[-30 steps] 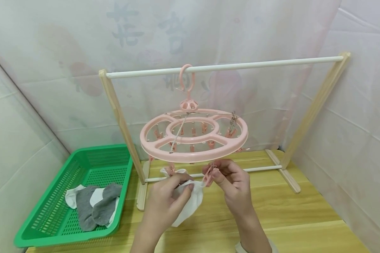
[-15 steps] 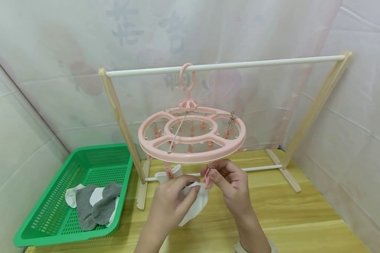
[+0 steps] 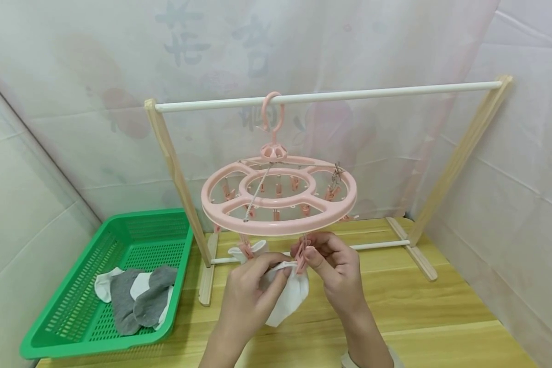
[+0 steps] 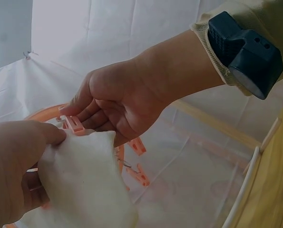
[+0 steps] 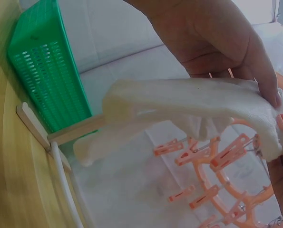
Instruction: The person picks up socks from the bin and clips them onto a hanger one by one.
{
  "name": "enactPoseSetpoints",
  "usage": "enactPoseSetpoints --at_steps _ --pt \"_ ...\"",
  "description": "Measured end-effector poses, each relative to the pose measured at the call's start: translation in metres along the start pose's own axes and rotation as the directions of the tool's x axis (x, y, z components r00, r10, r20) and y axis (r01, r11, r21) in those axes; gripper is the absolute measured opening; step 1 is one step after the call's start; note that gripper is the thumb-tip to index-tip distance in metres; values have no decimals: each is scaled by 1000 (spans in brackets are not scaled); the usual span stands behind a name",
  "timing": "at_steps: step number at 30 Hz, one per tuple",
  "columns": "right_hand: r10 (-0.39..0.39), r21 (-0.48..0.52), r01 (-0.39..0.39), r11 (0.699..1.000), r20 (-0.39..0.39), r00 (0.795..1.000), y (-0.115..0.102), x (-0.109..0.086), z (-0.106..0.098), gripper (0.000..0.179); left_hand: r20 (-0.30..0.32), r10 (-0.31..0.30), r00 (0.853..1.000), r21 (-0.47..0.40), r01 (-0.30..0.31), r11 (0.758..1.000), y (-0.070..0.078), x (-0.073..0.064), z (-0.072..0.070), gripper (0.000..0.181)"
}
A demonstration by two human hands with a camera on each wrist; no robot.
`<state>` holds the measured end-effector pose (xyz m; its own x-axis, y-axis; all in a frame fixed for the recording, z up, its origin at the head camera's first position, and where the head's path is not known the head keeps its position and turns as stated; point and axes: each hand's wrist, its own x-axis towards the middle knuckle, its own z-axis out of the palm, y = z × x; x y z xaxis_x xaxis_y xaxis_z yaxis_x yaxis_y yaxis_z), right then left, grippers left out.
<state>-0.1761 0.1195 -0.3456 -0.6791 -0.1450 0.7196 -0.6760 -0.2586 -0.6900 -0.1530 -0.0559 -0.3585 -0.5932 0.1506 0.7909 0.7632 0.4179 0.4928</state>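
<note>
Plain white sock [image 3: 289, 299], limp, below pink hanger [image 3: 280, 227]; left hand [image 3: 252, 289] pinches its edge, right hand [image 3: 338, 268] grips clip [image 3: 302, 258].

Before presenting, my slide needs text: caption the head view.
Left grip pinches a white fabric sock; right grip holds a pink plastic clothespin.

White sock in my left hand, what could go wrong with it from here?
Two things, perhaps. The pink clip sits right at the top edge of the white sock, so it might catch little fabric, and the sock could slip off if your left hand lets go early. Also, the pink hanger hangs by a single hook over the white rod, so a tug on the clip by your right hand could make it swing or tilt.
</note>
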Motion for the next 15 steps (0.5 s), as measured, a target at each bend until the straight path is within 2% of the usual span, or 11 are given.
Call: enactPoseSetpoints --at_steps 5,10,13,15 --pt "46 -56 -46 997 -1 999 0 -1 -1 16 -4 2 1000 3 -2 1000 0 0 0 9" --pt "105 -103 -105 989 1 994 0 -2 -1 18 -43 41 998 75 -38 997 3 2 -3 14" --pt "133 -149 -129 980 14 991 1 -3 -1 18 -87 94 992 108 -85 991 10 7 -7 17" --pt "145 -177 -139 974 24 989 3 -3 0 18 -128 160 979 114 -146 983 17 13 -11 17"
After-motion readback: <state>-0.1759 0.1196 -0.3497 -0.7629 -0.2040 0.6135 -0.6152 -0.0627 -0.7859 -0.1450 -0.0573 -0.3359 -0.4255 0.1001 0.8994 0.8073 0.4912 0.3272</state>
